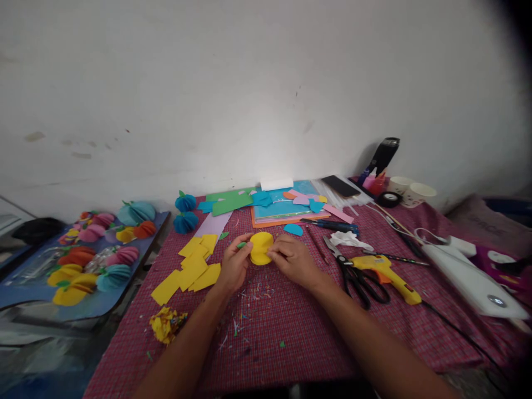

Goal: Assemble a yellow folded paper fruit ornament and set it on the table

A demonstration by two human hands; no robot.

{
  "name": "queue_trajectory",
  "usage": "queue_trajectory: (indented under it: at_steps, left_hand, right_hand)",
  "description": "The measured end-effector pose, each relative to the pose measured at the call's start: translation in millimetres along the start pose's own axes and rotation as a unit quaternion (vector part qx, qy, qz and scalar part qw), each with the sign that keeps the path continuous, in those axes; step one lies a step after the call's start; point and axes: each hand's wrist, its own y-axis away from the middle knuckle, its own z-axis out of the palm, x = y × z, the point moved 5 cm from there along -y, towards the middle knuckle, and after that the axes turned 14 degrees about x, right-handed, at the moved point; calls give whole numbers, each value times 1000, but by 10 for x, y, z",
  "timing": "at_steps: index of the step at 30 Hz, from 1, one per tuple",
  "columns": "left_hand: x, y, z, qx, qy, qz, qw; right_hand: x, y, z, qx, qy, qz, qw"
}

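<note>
Between my two hands, above the cloth-covered table, is a round yellow paper ornament (261, 247) made of folded layers, with a bit of green at its left side. My left hand (236, 263) is closed on its left edge. From the right, my right hand (293, 257) pinches the ornament's right edge with thumb and fingertips. Yellow paper pieces (193, 269) lie in a loose pile left of my left hand. Small paper scraps are scattered on the cloth below the hands.
Black-handled scissors (361, 277) and a yellow glue gun (388, 274) with a cord lie at the right. Coloured paper sheets (266, 213) and a phone (341, 186) are at the back. Finished paper ornaments (78, 277) cover a blue table at the left. Crumpled yellow paper (164, 325) sits near the front left.
</note>
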Motion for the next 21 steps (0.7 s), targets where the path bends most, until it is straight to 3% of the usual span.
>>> queue_trajectory:
  at_steps: [8,21]
  left_hand:
    - [-33,-2,-15,-4,-9,-4,1000]
    - [-27,-14,-18,13,-25,3,1000]
  right_hand:
    - [-17,-32,-16,18,18,17,1000]
    - [-39,-15,5,-27,10,-5,1000]
